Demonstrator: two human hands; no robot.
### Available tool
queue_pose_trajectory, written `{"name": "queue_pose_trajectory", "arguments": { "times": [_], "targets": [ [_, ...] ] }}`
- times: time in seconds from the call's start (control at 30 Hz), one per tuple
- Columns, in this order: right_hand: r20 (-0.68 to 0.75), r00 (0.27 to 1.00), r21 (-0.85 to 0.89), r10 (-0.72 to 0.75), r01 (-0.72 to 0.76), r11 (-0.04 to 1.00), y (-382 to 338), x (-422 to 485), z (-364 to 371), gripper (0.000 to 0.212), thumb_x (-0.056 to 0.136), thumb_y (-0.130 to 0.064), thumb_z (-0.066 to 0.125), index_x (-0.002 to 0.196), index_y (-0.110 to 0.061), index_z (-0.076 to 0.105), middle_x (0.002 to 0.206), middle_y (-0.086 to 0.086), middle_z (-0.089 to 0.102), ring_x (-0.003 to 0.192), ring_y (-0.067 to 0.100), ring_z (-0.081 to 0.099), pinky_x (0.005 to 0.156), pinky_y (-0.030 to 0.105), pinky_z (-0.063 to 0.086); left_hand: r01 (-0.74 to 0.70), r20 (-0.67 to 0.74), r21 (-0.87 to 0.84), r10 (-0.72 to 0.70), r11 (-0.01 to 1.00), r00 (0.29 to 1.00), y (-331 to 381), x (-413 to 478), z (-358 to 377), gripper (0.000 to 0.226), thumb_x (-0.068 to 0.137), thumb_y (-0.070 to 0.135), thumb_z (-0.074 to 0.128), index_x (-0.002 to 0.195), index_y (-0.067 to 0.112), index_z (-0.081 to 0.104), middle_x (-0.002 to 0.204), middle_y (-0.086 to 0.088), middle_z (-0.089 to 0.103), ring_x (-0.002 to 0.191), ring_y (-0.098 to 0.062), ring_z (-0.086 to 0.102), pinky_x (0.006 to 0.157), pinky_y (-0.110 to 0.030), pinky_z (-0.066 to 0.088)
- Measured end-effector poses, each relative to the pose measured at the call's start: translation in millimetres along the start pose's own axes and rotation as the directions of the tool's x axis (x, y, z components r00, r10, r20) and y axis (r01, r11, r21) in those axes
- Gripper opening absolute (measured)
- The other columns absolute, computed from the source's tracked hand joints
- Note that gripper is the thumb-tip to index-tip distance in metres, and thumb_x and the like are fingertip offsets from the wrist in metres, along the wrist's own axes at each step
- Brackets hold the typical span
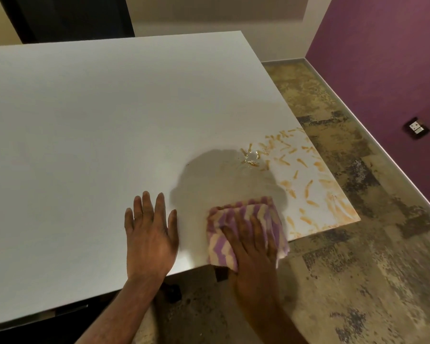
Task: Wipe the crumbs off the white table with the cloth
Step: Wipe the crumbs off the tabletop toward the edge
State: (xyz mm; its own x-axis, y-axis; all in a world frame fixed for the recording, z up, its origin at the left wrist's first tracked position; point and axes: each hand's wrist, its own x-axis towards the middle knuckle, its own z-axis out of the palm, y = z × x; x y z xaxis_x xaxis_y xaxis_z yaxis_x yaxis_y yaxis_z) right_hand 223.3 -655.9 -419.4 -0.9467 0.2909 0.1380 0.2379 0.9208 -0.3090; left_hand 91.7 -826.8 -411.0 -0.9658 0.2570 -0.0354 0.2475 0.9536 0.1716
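Note:
A white table fills most of the view. Orange-brown smears and crumbs cover its near right corner. A folded cloth with purple and cream zigzag stripes lies at the table's front edge, left of the smears. My right hand presses flat on the cloth, fingers straight and pointing away from me. My left hand rests flat on the bare tabletop just left of the cloth, fingers spread, holding nothing. The cloth and right hand look motion-blurred.
The table's front edge runs just under both wrists, and its right edge ends beside the smears. A mottled brown floor lies to the right. A purple wall with a socket stands at the far right.

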Motion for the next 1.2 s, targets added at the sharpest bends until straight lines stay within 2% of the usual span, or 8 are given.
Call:
{"name": "queue_pose_trajectory", "arguments": {
  "times": [0.2, 0.3, 0.47, 0.67, 0.83, 0.97, 1.03, 1.2],
  "targets": [
    [-0.09, 0.965, 0.106, 0.246, -0.236, 0.966, 31, 29, -18, 0.071, 0.085, -0.005, 0.065, 0.151, -0.025, 0.05, 0.166, 0.004, 0.033, 0.156, 0.036, 0.018, 0.12, 0.068, 0.02, -0.11, 0.037, 0.018, 0.109, 0.994, 0.993, 0, 6, 3, 0.07, 0.105, 0.055, 0.004, 0.161, 0.017, 0.023, 0.169, -0.017, 0.019, 0.158, -0.032, 0.013, 0.128, -0.052, 0.014],
    [-0.061, 0.942, 0.045, 0.329, -0.327, 0.944, 22, 60, -14, 0.07, 0.092, -0.018, 0.068, 0.155, -0.031, 0.041, 0.167, 0.009, 0.029, 0.157, 0.04, 0.013, 0.121, 0.069, 0.018, -0.16, 0.034, 0.011, 0.16, 0.987, 0.987, 0, 9, 4, 0.07, 0.106, 0.056, 0.007, 0.161, 0.017, 0.024, 0.169, -0.016, 0.02, 0.158, -0.031, 0.013, 0.128, -0.052, 0.014],
    [-0.022, 0.969, 0.029, 0.245, -0.244, 0.969, -4, 87, 4, 0.067, 0.104, -0.036, 0.049, 0.161, -0.04, 0.016, 0.172, 0.004, 0.01, 0.157, 0.032, -0.009, 0.122, 0.056, -0.01, -0.179, 0.044, 0.012, 0.178, 0.984, 0.983, 1, 13, 4, 0.07, 0.105, 0.055, 0.002, 0.161, 0.019, 0.024, 0.17, -0.014, 0.018, 0.159, -0.03, 0.012, 0.129, -0.051, 0.014],
    [0.046, 0.998, 0.05, 0.042, -0.044, 0.998, -21, 63, 14, 0.073, 0.098, -0.03, 0.056, 0.162, -0.036, 0.021, 0.172, 0.0, 0.008, 0.159, 0.031, -0.003, 0.127, 0.059, 0.004, -0.139, 0.011, -0.036, 0.14, 0.99, 0.99, 4, 15, 2, 0.072, 0.106, 0.052, -0.002, 0.159, 0.017, 0.031, 0.168, -0.013, 0.025, 0.158, -0.03, 0.015, 0.128, -0.051, 0.016],
    [0.026, 0.997, -0.027, -0.074, 0.074, 0.997, 1, 26, 8, 0.09, 0.084, -0.02, 0.064, 0.162, -0.033, 0.022, 0.173, -0.001, 0.005, 0.16, 0.029, -0.005, 0.127, 0.054, 0.003, -0.153, 0.031, -0.002, 0.153, 0.988, 0.988, 6, 17, -1, 0.071, 0.106, 0.052, 0.002, 0.159, 0.016, 0.031, 0.167, -0.017, 0.026, 0.157, -0.033, 0.018, 0.127, -0.052, 0.019],
    [-0.005, 0.998, -0.068, 0.06, -0.06, 0.996, 34, 27, -11, 0.083, 0.082, -0.021, 0.056, 0.16, -0.031, 0.031, 0.171, 0.0, 0.019, 0.158, 0.033, 0.013, 0.123, 0.061, 0.017, -0.199, 0.049, 0.003, 0.199, 0.98, 0.979, 7, 22, 0, 0.072, 0.104, 0.055, 0.003, 0.161, 0.018, 0.028, 0.168, -0.016, 0.022, 0.158, -0.033, 0.014, 0.128, -0.052, 0.018],
    [-0.038, 0.983, -0.063, 0.178, -0.18, 0.982, 46, 43, -18, 0.077, 0.083, -0.021, 0.066, 0.156, -0.027, 0.041, 0.167, 0.005, 0.031, 0.155, 0.037, 0.023, 0.121, 0.064, 0.025, -0.214, 0.053, 0.0, 0.213, 0.977, 0.976, 8, 26, 1, 0.072, 0.104, 0.055, 0.003, 0.161, 0.018, 0.027, 0.169, -0.015, 0.02, 0.158, -0.033, 0.013, 0.128, -0.051, 0.017],
    [-0.044, 0.943, -0.002, 0.329, -0.329, 0.944, 37, 102, -6, 0.066, 0.099, -0.028, 0.053, 0.159, -0.036, 0.029, 0.17, 0.006, 0.021, 0.159, 0.037, 0.004, 0.126, 0.062, 0.002, -0.221, 0.055, 0.009, 0.22, 0.975, 0.974, 9, 35, 2, 0.072, 0.104, 0.054, -0.001, 0.161, 0.019, 0.026, 0.17, -0.014, 0.019, 0.159, -0.032, 0.012, 0.128, -0.051, 0.015]
  ]
}}
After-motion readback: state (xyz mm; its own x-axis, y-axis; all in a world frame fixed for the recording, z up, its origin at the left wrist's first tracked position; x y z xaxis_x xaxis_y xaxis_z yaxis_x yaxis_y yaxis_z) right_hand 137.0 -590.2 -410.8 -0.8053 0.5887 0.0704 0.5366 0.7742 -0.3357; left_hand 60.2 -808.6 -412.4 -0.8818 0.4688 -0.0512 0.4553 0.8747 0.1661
